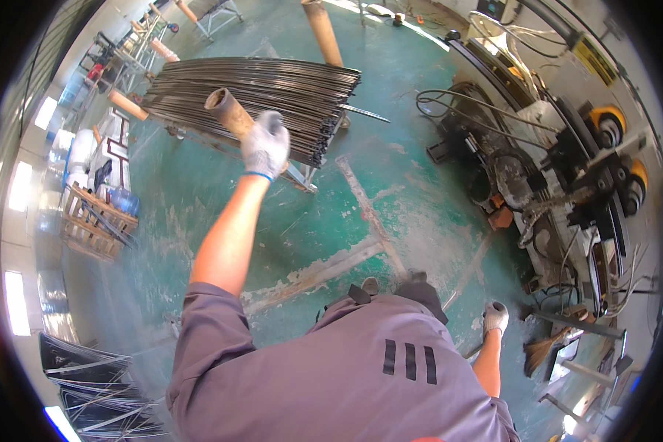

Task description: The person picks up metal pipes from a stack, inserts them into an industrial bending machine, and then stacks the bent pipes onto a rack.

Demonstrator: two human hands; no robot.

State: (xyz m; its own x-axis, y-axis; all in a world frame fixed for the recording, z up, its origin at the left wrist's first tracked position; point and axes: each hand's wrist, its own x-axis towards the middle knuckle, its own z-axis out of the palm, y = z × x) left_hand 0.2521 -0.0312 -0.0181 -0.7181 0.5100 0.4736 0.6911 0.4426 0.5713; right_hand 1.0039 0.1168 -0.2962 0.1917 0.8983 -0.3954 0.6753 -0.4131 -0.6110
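My left hand [265, 147], in a pale work glove with grey fingertips, reaches forward with its fingers closed around the lower part of a brown cardboard tube [233, 114]. The tube's open end points up and toward the left. Just beyond the hand, a thick bundle of long thin dark rods [258, 88] lies across a metal rack [302, 178]. My right hand [496, 317], gloved too, hangs low at my right side with its fingers curled in. Whatever it may hold is hidden.
Another brown tube [323, 33] stands at the rack's far side. Greasy machinery with cables [519, 173] lines the right, with a broom [541, 352] nearer me. Left are a wooden pallet [99, 221] and bundled black strips [99, 387]. The green floor [331, 243] is worn.
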